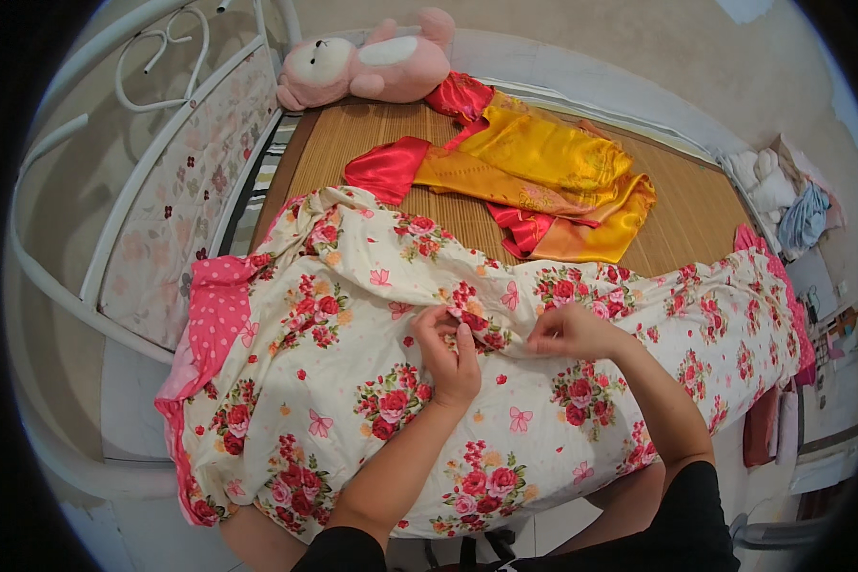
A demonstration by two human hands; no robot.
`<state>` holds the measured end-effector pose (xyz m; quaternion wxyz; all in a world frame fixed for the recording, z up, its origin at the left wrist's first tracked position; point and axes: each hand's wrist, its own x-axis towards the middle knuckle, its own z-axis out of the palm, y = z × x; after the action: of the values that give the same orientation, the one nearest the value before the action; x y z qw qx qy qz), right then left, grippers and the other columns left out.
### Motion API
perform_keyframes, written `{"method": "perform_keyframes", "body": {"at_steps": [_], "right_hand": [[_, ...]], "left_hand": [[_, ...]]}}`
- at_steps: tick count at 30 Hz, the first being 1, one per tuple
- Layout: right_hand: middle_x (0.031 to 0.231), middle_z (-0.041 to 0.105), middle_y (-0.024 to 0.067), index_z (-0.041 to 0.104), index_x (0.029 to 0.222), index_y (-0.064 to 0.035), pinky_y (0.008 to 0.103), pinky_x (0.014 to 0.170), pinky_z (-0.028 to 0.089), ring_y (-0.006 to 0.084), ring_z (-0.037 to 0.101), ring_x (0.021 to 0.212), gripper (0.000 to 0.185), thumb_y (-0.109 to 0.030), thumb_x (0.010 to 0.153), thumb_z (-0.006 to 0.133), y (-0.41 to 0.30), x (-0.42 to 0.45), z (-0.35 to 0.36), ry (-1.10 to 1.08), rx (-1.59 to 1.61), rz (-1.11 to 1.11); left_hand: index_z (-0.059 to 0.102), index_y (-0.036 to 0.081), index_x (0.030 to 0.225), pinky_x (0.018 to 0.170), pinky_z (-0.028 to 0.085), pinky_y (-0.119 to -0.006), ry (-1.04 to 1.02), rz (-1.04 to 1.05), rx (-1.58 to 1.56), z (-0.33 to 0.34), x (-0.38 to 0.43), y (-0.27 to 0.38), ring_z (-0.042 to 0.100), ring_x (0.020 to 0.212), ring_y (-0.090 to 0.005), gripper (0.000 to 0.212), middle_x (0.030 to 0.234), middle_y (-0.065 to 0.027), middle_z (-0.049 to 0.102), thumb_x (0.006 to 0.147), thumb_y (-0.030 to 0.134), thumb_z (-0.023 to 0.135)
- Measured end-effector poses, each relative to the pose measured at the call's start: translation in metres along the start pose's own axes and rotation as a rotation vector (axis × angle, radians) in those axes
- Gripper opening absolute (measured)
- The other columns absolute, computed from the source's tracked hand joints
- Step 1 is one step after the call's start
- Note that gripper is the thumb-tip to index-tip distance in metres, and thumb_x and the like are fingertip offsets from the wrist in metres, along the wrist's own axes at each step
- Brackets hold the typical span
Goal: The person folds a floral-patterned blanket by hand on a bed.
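A white cotton quilt cover (486,386) printed with red roses and pink bows lies across the bed's near side and hangs over my legs. My left hand (449,355) is at its middle, thumb and curled fingers at a raised fold. Just to the right, my right hand (573,332) pinches the same cloth, fingertips partly hidden. Between the two hands the fabric is bunched. A pink polka-dot border (218,297) shows, crumpled, at the cover's left end, and more pink edging (786,307) gathers at the right end.
Beyond the cover, a yellow and red satin garment (550,164) is spread on a bamboo mat (372,125). A pink plush bear (372,64) lies at the far left corner. A white metal headboard (136,186) rises at left; bundled clothes (786,193) are at right.
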<state>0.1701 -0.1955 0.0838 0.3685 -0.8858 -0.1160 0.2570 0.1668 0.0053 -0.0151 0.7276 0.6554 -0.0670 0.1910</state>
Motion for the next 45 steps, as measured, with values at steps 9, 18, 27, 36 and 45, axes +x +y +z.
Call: {"method": "perform_keyframes", "body": {"at_steps": [9,18,27,36,45], "right_hand": [[0.090,0.064,0.0206,0.056,0.110,0.0078,0.0366,0.075,0.048,0.0298,0.063,0.083,0.068,-0.053,0.079,0.059,0.020,0.109,-0.006,0.345,0.091,0.174],[0.088,0.065,0.0195,0.064,0.095,0.0030,0.0375,0.070,0.048,0.0287,0.061,0.077,0.048,-0.036,0.068,0.071,-0.003,0.195,-0.016,0.175,-0.417,0.206],[0.081,0.058,0.0139,0.055,0.101,-0.0038,0.0335,0.064,0.047,0.0240,0.061,0.075,0.026,-0.001,0.076,0.059,-0.119,0.092,-0.053,1.138,-0.272,-0.377],[0.092,0.057,0.0125,0.056,0.097,-0.0050,0.0387,0.071,0.047,0.0320,0.058,0.085,0.031,-0.004,0.068,0.065,-0.046,-0.075,0.112,0.526,-0.303,-0.266],[0.113,0.051,0.0157,0.060,0.101,-0.0071,0.0389,0.078,0.049,0.0332,0.058,0.092,0.031,-0.011,0.072,0.068,-0.038,-0.059,0.094,0.844,-0.146,-0.032]], "left_hand": [[0.042,-0.003,0.118,0.092,0.037,-0.035,-0.008,-0.043,0.266,0.000,0.003,-0.007,0.046,0.100,-0.0235,0.039,0.110,-0.0145,0.046,0.082,0.005,0.056],[0.030,-0.004,0.134,0.104,0.024,-0.047,-0.071,0.076,0.327,-0.002,0.009,-0.002,0.032,0.124,-0.0419,0.057,0.134,-0.0274,0.033,0.083,0.009,0.052],[0.034,-0.006,0.129,0.100,0.029,-0.045,0.075,0.038,0.144,-0.007,0.004,-0.001,0.039,0.118,-0.0390,0.048,0.127,-0.0259,0.039,0.088,0.015,0.047],[0.049,-0.003,0.100,0.084,0.040,-0.040,-0.116,0.595,0.264,-0.006,0.027,0.068,0.049,0.093,-0.0312,0.024,0.108,-0.0236,0.047,0.080,0.009,0.052],[0.050,-0.002,0.112,0.087,0.046,-0.044,-0.362,-0.332,1.054,-0.019,0.077,0.034,0.051,0.107,-0.0396,0.061,0.120,-0.0284,0.043,0.074,0.043,0.066]]}}
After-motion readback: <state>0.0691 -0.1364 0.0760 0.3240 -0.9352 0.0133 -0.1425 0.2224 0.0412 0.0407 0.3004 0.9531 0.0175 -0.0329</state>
